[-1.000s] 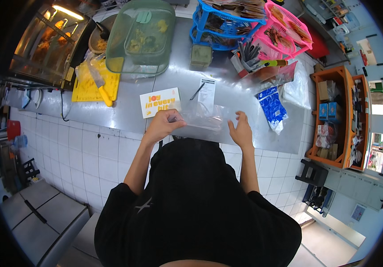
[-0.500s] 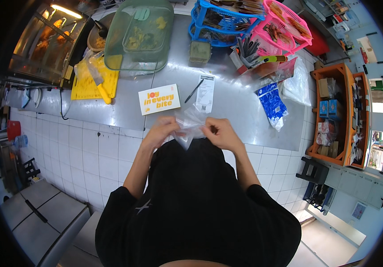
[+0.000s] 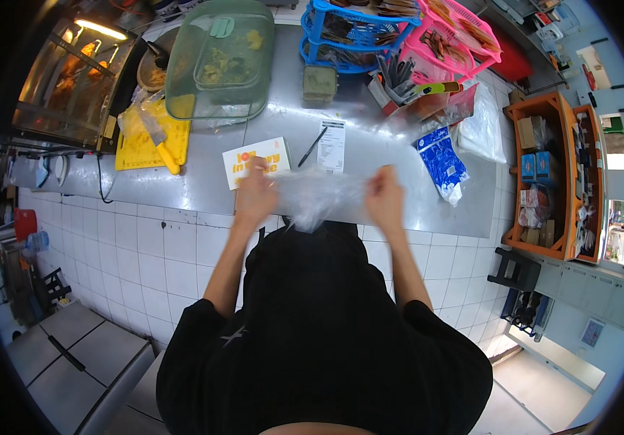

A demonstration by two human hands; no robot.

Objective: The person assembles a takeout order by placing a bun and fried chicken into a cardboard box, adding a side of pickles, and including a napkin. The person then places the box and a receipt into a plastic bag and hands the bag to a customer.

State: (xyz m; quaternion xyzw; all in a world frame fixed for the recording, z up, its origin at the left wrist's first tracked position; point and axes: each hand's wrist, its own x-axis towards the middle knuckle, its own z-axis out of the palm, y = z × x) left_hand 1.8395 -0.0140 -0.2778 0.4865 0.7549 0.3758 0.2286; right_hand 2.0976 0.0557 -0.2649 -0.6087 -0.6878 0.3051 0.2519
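A clear plastic bag (image 3: 318, 196) is stretched sideways between my two hands, just above the near edge of the steel table (image 3: 203, 192). My left hand (image 3: 257, 194) pinches one side of it, overlapping the white box with yellow lettering (image 3: 236, 165). The bag's other side is pinched in my right hand (image 3: 385, 194). Both hands and the bag are smeared by motion. Beyond the bag lie a printed paper slip (image 3: 332, 141) and a black pen (image 3: 313, 146).
A yellow-handled knife (image 3: 158, 145) rests on a yellow cutting board (image 3: 132, 148) at left. Behind stand a green lidded tub (image 3: 181, 94), a small square container (image 3: 320, 85), and blue (image 3: 326, 58) and pink baskets (image 3: 464, 69). A blue-and-white packet (image 3: 441, 163) lies at right.
My hands have moved apart, pulling the bunched bag out wide. The left hand now covers part of the box, and the right hand has shifted right.
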